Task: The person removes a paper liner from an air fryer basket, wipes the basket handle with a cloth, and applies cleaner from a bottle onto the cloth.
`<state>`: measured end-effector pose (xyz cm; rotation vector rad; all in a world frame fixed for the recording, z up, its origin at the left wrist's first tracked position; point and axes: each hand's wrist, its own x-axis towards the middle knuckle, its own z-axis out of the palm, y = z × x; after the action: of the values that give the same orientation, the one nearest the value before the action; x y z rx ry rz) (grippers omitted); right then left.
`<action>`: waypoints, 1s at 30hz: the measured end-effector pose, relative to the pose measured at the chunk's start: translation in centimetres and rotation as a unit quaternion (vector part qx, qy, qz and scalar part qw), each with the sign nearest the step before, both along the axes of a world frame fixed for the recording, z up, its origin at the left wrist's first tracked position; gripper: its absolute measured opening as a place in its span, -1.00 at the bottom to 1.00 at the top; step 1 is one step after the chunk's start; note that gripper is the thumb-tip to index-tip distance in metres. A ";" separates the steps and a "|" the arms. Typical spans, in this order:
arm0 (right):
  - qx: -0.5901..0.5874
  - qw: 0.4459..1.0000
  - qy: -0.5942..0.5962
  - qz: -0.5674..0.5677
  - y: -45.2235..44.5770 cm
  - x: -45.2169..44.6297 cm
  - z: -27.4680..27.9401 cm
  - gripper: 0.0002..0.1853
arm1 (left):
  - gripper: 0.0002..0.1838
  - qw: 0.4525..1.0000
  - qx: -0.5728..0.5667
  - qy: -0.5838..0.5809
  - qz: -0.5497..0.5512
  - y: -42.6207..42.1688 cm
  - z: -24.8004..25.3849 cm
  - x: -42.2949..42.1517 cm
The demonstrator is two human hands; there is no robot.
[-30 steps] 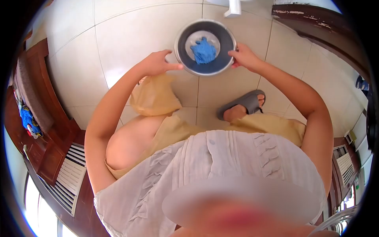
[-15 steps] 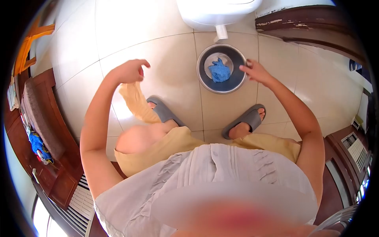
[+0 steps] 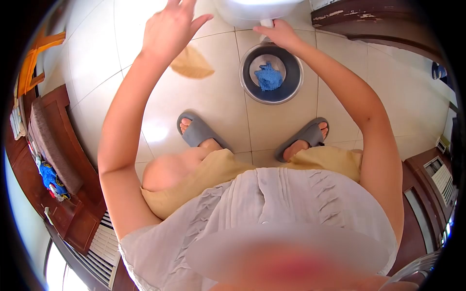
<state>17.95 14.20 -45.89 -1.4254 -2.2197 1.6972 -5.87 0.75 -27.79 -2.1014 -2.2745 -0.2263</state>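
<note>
My left hand (image 3: 172,29) is raised at the upper left, its thumb and visible fingers spread; some fingertips are cut off by the top edge. A tan cloth (image 3: 192,63) shows just below that wrist, partly behind it and out of the spread fingers; whether it touches the hand I cannot tell. My right hand (image 3: 281,35) is above the far rim of a metal basin (image 3: 248,93), fingers apart. It overlaps a narrow white piece (image 3: 266,23) under a white fixture (image 3: 255,12); contact is unclear. A crumpled blue cloth (image 3: 269,76) lies in the basin.
Tan floor tiles (image 3: 335,97) surround my feet in grey slippers (image 3: 203,132). Dark wooden furniture (image 3: 376,30) with chipped paint is at the upper right. A brown wooden bench (image 3: 73,194) and an orange frame (image 3: 30,65) stand on the left.
Both hands have moved forward, the left spreading its fingers. The tan cloth has shifted forward and shows less of itself. My right hand has left the basin's right side for its far side.
</note>
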 end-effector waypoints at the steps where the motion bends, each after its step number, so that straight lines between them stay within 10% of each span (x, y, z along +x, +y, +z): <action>1: -0.002 1.000 0.001 -0.004 0.0 0.1 -0.2 -0.44 | -0.37 1.000 -0.002 0.001 -0.004 1.1 0.1 0.1; 3: -0.039 0.998 0.040 -0.034 0.0 0.1 -0.5 -0.47 | -0.10 0.997 0.011 0.049 -0.066 3.3 -0.2 0.3; 7: -0.026 0.998 0.024 -0.045 0.9 -0.3 -1.8 -0.46 | -0.23 0.989 0.056 0.041 -0.131 6.0 -1.5 -0.7; 12: 0.228 0.947 0.199 -0.107 4.0 -2.6 -4.5 -0.51 | -0.26 0.994 0.046 0.058 -0.076 9.3 -2.0 -1.3; 18: 0.015 0.989 0.120 -0.087 7.4 -3.4 -4.8 -0.49 | -0.28 0.998 0.003 0.060 -0.028 12.1 -1.0 -1.5; 30: 0.073 0.994 0.078 0.029 4.6 5.8 -2.3 -0.55 | -0.26 0.998 0.039 0.014 -0.035 14.8 -2.6 -5.0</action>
<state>23.77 18.80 -48.16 -1.1661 -2.2667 1.5649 -10.84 15.58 -30.38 -2.1338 -2.1411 -0.2815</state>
